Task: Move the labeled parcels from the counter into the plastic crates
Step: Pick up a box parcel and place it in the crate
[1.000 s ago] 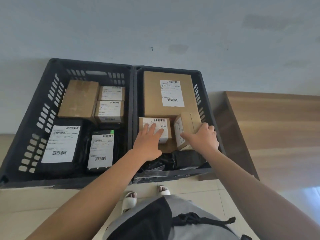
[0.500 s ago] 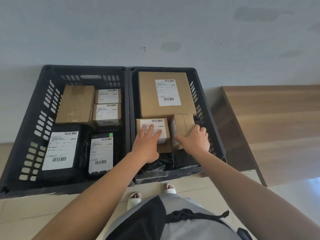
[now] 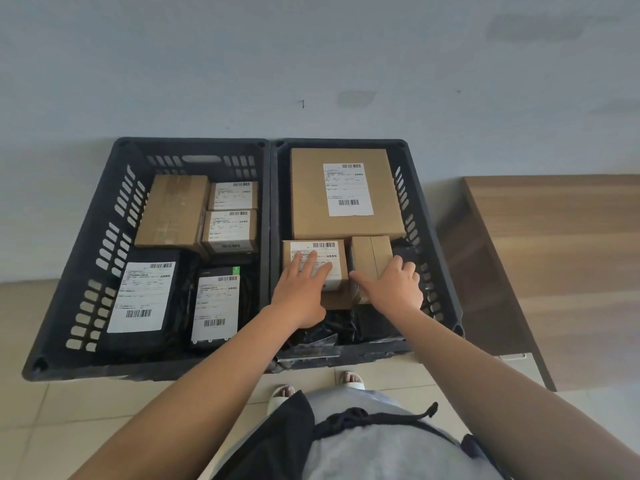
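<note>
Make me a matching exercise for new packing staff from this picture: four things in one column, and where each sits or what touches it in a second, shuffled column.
Things
1. large labeled box
2. small labeled box
3. plain small box
4. large black mailer

Places or states
A. near left corner of the left crate
B. under the left hand, fingers flat on its label
C. far end of the right crate, untouched
D. under the right hand, next to the right wall

Pairs: 1-C, 2-B, 3-D, 4-A
</note>
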Demonstrator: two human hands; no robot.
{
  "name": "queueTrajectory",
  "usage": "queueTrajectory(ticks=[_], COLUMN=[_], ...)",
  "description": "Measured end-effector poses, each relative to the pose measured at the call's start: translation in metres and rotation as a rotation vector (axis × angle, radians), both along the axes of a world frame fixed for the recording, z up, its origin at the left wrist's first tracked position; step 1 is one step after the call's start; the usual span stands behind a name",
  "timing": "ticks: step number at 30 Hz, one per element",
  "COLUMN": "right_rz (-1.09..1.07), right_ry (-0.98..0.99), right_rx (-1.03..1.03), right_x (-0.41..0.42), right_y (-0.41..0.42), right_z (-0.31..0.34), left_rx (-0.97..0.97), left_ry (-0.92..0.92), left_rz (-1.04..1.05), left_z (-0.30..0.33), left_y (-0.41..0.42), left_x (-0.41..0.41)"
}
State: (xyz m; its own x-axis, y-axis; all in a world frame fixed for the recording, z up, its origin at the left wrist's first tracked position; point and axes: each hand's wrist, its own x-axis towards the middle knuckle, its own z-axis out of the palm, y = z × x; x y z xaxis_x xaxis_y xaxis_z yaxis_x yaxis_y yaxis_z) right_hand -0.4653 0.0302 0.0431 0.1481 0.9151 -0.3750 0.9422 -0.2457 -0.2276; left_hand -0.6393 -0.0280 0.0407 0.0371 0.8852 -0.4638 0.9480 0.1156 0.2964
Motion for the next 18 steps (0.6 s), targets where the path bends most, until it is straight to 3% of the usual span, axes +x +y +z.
queueTrajectory(ticks=[3,6,12,18], right_rz=[-0.021,-0.036,-0.217,-0.474], right_ry=[0.102,0.328,0.657,0.836], right_rx=[-0.009,0.008,0.174,0.279], right_x=[0.004,0.017,0.061,0.084], right_y=[-0.002,-0.016,-0.075,-0.117], right_z=[0.005,0.017,0.045,0.070], left_rx=[-0.027,0.006,0.104,0.070], left_ry=[-0.033,-0.144,-0.664,-0.904], left_rz=[-0.009,0.033,0.289,0.202], left_z=[0.008,0.022,0.043,0.048], left_y=[0.004,0.003,-0.024,-0.036], left_x=[-0.003,-0.005,0.009,0.038])
